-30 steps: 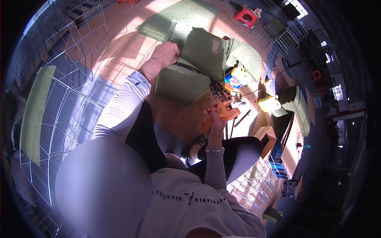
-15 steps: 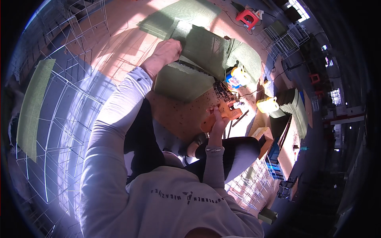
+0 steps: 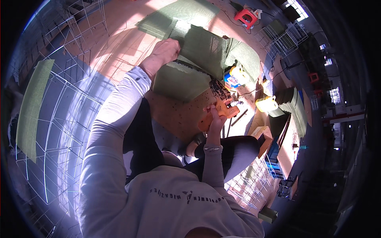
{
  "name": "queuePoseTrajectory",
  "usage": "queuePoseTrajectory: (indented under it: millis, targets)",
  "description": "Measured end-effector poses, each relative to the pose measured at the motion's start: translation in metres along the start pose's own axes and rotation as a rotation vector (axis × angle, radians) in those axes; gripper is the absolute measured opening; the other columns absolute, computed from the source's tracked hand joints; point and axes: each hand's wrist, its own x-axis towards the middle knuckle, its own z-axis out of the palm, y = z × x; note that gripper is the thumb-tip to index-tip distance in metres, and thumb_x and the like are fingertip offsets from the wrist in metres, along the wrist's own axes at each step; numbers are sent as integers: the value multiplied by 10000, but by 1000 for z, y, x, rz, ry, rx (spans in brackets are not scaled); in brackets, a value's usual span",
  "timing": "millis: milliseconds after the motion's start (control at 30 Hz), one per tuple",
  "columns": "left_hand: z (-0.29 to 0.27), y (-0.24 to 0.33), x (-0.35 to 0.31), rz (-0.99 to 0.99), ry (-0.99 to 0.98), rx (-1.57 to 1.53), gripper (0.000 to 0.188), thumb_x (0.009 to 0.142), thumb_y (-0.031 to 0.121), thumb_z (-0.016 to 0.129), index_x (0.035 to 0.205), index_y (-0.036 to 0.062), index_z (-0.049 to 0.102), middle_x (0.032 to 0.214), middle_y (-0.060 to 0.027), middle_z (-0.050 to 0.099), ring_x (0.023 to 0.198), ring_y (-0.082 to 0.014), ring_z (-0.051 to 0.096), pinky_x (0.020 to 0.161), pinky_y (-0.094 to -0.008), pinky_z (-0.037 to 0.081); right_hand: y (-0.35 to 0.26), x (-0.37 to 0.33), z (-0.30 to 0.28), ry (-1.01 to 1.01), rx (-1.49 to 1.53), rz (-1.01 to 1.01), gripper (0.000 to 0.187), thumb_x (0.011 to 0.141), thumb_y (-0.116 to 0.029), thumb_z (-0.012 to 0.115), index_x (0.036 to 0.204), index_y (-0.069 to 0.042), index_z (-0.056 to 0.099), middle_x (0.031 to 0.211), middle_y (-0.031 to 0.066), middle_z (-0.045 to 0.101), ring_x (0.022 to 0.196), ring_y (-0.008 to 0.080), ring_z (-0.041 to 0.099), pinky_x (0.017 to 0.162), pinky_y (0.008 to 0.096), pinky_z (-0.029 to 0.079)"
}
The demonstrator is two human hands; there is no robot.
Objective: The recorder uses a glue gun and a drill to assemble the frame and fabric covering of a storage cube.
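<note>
My left hand [image 3: 166, 51] is closed at the left edge of a folded green fibrous sheet [image 3: 204, 49], its fingertips hidden against the material. Below that, another green sheet [image 3: 178, 81] lies flat on the brown board, with a dark gap between the two. My right hand [image 3: 215, 119] is wrapped round an orange gun-shaped hand tool [image 3: 225, 111], held low over the board near my right knee. Its exact kind is unclear. Just beyond the tool lies a pile of small dark pieces [image 3: 219, 91].
A blue-and-yellow container [image 3: 234, 77] and a yellow container [image 3: 266, 104] stand to the right. Stacked green sheets [image 3: 293, 111] sit farther right. Wire frames [image 3: 59, 119] fill the left side, with a green strip [image 3: 33, 107] over them. A red stool [image 3: 246, 18] stands far off.
My right hand and the orange tool have shifted very slightly left and away from me. My left hand stays at the green sheet's edge.
</note>
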Motion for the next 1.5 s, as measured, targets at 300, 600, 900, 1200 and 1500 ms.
queuePoseTrajectory:
  millis: [300, 600, 900, 1200, 1500]
  targets:
    - [-3, 0, -1, 0, 7, -13, 100, 686, 79, 603, 777, 117, 623, 882, -103, 624, 889, -272, 588, 787, -352, 468, 0, 3, -13, 22, -2, 1, 134, 835, -15, 544, 952, 50, 533, 805, 87, 567, 715, 174, 554, 710, 328, 486]
    - [-1, -1, 0, -16, 7, -11, 104, 669, 101, 611, 773, 105, 609, 836, -81, 609, 901, -253, 568, 791, -338, 457, -3, 4, -16, 48, 23, -37, 126, 834, -16, 559, 946, 38, 536, 786, 65, 557, 698, 154, 554, 686, 319, 506]
    - [-3, 3, 0, -22, 13, -22, 105, 684, 92, 603, 786, 105, 621, 869, -99, 618, 897, -265, 582, 800, -340, 459, -6, 4, -22, 79, -37, -38, 137, 835, -7, 552, 960, 45, 530, 793, 73, 558, 703, 166, 553, 694, 329, 503]
    - [-2, 2, 1, -47, 0, -17, 129, 671, 99, 611, 799, 116, 619, 862, -92, 607, 918, -256, 573, 809, -335, 451, -9, 3, -22, 93, -37, -30, 156, 835, 17, 532, 987, 45, 511, 812, 87, 543, 723, 176, 548, 718, 325, 494]
    - [-9, 6, -1, -40, -47, -6, 127, 687, 96, 599, 812, 113, 611, 878, -94, 605, 919, -260, 575, 794, -346, 455, -6, 4, -24, 97, -34, -57, 147, 834, -6, 547, 972, 29, 514, 798, 87, 550, 709, 172, 554, 703, 315, 496]
